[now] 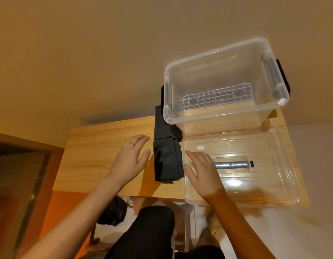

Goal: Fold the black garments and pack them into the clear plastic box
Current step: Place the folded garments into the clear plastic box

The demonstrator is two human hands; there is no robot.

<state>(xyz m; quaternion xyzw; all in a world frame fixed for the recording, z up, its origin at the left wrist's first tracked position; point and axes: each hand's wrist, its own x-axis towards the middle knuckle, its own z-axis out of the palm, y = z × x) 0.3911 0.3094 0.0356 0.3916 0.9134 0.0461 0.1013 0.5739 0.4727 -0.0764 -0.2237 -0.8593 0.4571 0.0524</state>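
On the wooden table [98, 146], the folded black garment [167, 161] lay between the left hand [131, 161] and the right hand [203, 172], both just beside it with fingers straight, slightly apart, holding nothing. Lifting it well would likely mean sliding both palms under together so the folds stayed stacked. Behind it the clear plastic box [227, 114] stood empty, its lid [264, 184] flat alongside.

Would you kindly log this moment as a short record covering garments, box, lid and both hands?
folded black garment: lies on wooden table, between the hands
second black garment: behind it, partly hidden by the box's left corner
clear plastic box: upright, open, no garment inside
lid: flat on table, in front of box
left hand: open, left of folded garment
right hand: open, over lid's left edge
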